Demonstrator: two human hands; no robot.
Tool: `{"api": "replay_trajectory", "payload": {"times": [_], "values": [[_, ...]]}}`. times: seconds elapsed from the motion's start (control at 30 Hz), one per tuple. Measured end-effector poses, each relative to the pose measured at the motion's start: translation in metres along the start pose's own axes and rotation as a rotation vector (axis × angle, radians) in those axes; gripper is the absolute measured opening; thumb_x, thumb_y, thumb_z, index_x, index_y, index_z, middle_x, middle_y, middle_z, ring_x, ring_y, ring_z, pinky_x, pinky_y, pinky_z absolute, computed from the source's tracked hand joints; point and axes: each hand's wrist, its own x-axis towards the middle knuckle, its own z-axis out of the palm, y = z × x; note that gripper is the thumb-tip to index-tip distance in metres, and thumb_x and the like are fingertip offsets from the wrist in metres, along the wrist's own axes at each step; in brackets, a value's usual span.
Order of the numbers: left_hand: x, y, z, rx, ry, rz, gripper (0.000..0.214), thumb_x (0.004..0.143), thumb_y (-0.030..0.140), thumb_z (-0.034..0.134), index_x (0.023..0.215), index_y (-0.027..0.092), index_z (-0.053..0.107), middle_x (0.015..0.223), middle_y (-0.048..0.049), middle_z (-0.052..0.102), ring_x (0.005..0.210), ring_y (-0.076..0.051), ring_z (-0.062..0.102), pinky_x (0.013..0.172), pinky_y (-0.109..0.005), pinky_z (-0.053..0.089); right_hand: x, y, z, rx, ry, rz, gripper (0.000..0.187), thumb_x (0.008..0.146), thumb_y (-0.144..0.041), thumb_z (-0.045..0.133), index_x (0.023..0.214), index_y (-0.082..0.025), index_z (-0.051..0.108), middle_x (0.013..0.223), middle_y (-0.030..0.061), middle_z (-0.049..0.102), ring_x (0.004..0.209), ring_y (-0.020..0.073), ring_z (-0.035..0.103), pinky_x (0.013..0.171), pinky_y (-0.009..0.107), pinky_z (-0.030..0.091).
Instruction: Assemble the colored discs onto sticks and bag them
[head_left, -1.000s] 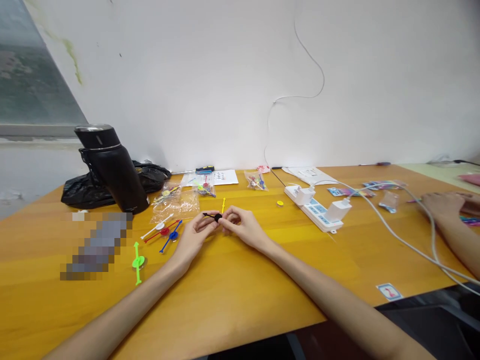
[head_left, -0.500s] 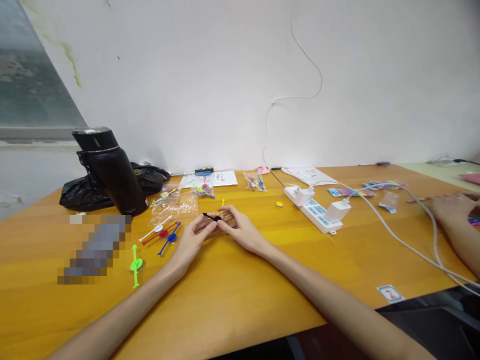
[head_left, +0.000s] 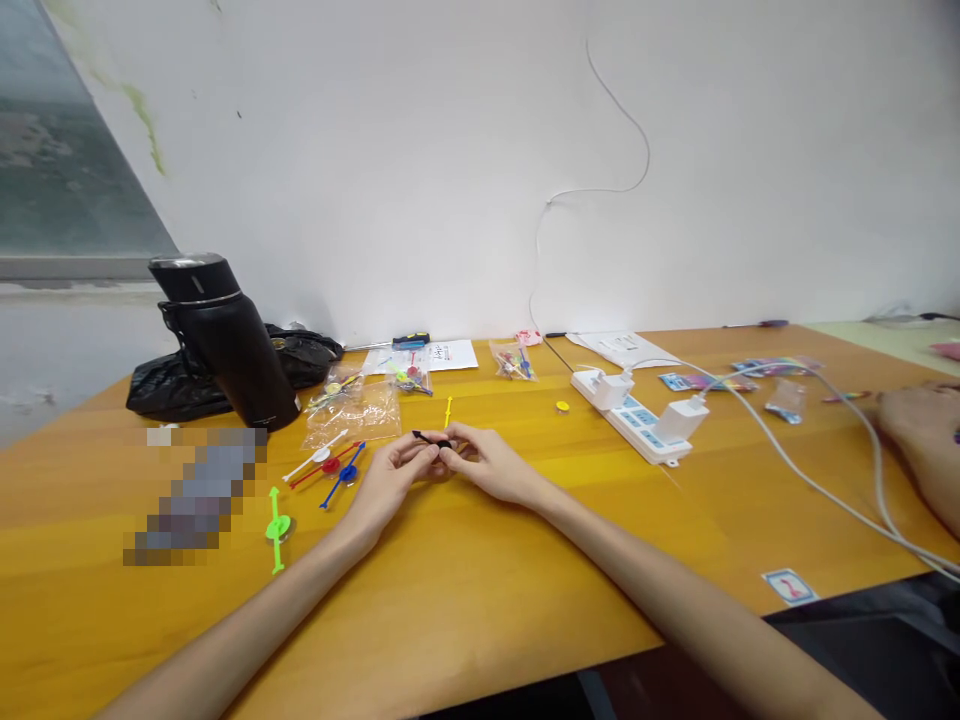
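Observation:
Between my left hand (head_left: 395,478) and my right hand (head_left: 491,464), a black arrow spinner (head_left: 443,444) is pinched by the fingertips, just above the table. Its pointed end sticks out toward the upper left; its other end is hidden by my fingers. Left of my hands lie a blue arrow spinner (head_left: 347,475), a red one (head_left: 330,466) and a white one (head_left: 321,454). Nearer to me is a green arrow spinner (head_left: 278,528) on a clear round base. A yellow arrow (head_left: 448,411) lies just behind my right hand, and a yellow disc (head_left: 562,407) farther right.
A black flask (head_left: 232,345) stands at the left by a black plastic bag (head_left: 176,390). Clear bags (head_left: 352,415) lie behind my hands. A white power strip (head_left: 634,425) with cables is on the right. Another person's hand (head_left: 919,430) rests at the right edge.
The view has shifted slightly. My right fingers have drawn in closer around the black spinner, and more of the yellow arrow behind them shows. The other person's hand has moved a little.

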Motion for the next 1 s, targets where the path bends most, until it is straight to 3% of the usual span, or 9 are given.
{"api": "replay_trajectory", "payload": {"times": [0.1, 0.23, 0.3, 0.5, 0.7, 0.87, 1.0], "values": [[-0.001, 0.001, 0.002, 0.004, 0.004, -0.009, 0.041, 0.081, 0.044, 0.077, 0.113, 0.019, 0.072, 0.120, -0.0106, 0.074, 0.103, -0.027, 0.072, 0.085, -0.037, 0.062, 0.000, 0.002, 0.003, 0.003, 0.018, 0.017, 0.025, 0.098, -0.041, 0.056, 0.099, -0.018, 0.064, 0.095, 0.0039, 0.073, 0.084, 0.0178, 0.067, 0.075, 0.028, 0.051], [-0.002, 0.006, 0.003, -0.006, 0.045, 0.020, 0.041, 0.083, 0.045, 0.074, 0.115, 0.019, 0.069, 0.126, -0.0110, 0.071, 0.109, -0.028, 0.069, 0.080, -0.033, 0.062, 0.002, 0.007, 0.008, 0.142, 0.023, 0.037, 0.032, 0.099, -0.047, 0.054, 0.118, -0.022, 0.060, 0.112, 0.0065, 0.072, 0.096, 0.0189, 0.069, 0.085, 0.031, 0.053], [-0.002, 0.008, 0.001, -0.006, 0.086, 0.045, 0.041, 0.084, 0.046, 0.073, 0.115, 0.020, 0.068, 0.129, -0.0109, 0.069, 0.112, -0.028, 0.068, 0.078, -0.032, 0.062, 0.004, 0.009, 0.010, 0.182, 0.043, 0.058, 0.036, 0.099, -0.049, 0.055, 0.121, -0.021, 0.056, 0.107, 0.0073, 0.073, 0.093, 0.0186, 0.070, 0.084, 0.032, 0.053], [-0.001, 0.011, -0.003, -0.007, 0.168, 0.069, 0.043, 0.085, 0.049, 0.072, 0.114, 0.020, 0.064, 0.127, -0.0130, 0.070, 0.115, -0.030, 0.067, 0.075, -0.030, 0.059, 0.003, 0.008, 0.010, 0.098, -0.023, 0.039, 0.034, 0.097, -0.052, 0.056, 0.090, -0.018, 0.062, 0.079, 0.0021, 0.069, 0.073, 0.0160, 0.064, 0.073, 0.028, 0.049], [-0.001, 0.010, -0.002, 0.030, 0.151, 0.049, 0.049, 0.081, 0.053, 0.075, 0.117, 0.022, 0.064, 0.127, -0.0126, 0.071, 0.109, -0.029, 0.069, 0.071, -0.029, 0.057, 0.002, 0.004, 0.010, 0.148, -0.113, 0.019, 0.036, 0.093, -0.053, 0.062, 0.085, -0.018, 0.063, 0.073, 0.0009, 0.067, 0.069, 0.0148, 0.062, 0.068, 0.026, 0.046], [-0.001, 0.011, -0.001, -0.002, 0.140, 0.025, 0.056, 0.084, 0.055, 0.069, 0.129, 0.022, 0.060, 0.127, -0.0128, 0.070, 0.108, -0.029, 0.069, 0.072, -0.030, 0.057, 0.003, 0.005, 0.012, 0.260, -0.073, 0.050, 0.038, 0.091, -0.056, 0.064, 0.087, -0.017, 0.064, 0.072, 0.0005, 0.065, 0.068, 0.0141, 0.061, 0.070, 0.026, 0.047], [0.002, 0.005, -0.002, 0.023, 0.121, 0.003, 0.053, 0.089, 0.048, 0.063, 0.133, 0.020, 0.053, 0.123, -0.0135, 0.069, 0.103, -0.026, 0.070, 0.076, -0.033, 0.057, 0.008, 0.010, 0.009, 0.363, 0.041, 0.054, 0.038, 0.092, -0.055, 0.061, 0.089, -0.017, 0.061, 0.070, -0.0008, 0.063, 0.063, 0.0126, 0.057, 0.067, 0.026, 0.046]]}}
